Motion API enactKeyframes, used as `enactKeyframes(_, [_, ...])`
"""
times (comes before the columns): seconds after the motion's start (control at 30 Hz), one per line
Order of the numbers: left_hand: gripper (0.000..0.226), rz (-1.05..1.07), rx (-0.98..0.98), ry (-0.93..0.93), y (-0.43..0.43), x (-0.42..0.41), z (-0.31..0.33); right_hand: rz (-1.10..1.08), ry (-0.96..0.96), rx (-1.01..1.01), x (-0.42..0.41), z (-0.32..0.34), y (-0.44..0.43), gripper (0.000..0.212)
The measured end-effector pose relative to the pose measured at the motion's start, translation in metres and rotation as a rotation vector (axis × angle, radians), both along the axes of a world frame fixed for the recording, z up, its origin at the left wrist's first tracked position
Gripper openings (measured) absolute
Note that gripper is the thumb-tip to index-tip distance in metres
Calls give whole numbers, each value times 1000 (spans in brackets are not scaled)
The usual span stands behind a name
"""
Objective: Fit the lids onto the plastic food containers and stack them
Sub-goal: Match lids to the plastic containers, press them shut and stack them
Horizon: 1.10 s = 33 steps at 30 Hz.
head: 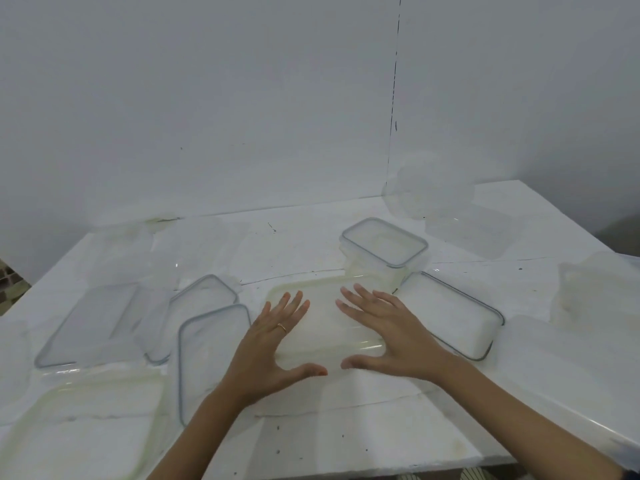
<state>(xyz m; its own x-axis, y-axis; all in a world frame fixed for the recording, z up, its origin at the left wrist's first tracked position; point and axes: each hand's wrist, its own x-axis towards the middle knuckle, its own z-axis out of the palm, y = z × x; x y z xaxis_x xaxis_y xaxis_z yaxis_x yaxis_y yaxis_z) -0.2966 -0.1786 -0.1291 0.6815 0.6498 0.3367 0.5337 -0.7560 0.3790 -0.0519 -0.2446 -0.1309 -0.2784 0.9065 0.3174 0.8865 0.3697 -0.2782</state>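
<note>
A clear rectangular container with a yellowish-rimmed lid [322,292] sits in the middle of the white table. My left hand [273,344] and my right hand [388,337] lie flat on this lid, fingers spread, thumbs at its near edge. Behind it stands a smaller lidded container with a grey seal [384,242]. A grey-rimmed lid [450,313] lies to the right. Two more grey-rimmed lids [211,355] [204,292] lie left of my hands, with a longer one [90,323] further left. A large yellowish-rimmed lid [83,431] sits at the near left.
Faint clear containers stand at the back right [433,195] [474,230], at the right edge [595,289] and the back left [128,244]. The white table [346,434] meets a white wall behind; its front edge runs close along the bottom.
</note>
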Motion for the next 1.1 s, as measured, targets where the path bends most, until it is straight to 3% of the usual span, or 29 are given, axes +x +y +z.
enactKeyframes(0.33, [83,-3,43,-77,10,3,-4,-68,-57,246,-9,-15,3,75])
enactKeyframes(0.53, [86,93,-4,-31,1,3,-2,16,-23,79,-3,-7,11,76])
enactKeyframes(0.67, [93,184,65,109,-20,-4,-2,166,-132,81,1,8,25,60])
enactKeyframes(0.87, [75,-75,-4,140,-17,-35,22,171,-73,-14,16,16,44,74])
enactKeyframes(0.97, [81,-107,-11,175,-2,-33,24,111,35,-64,12,15,48,77])
enactKeyframes(1.07, [84,6,-101,55,-6,-16,10,180,312,-284,-7,19,27,54])
enactKeyframes(1.1, [84,75,-79,13,-12,-8,4,219,338,-352,-14,21,16,56])
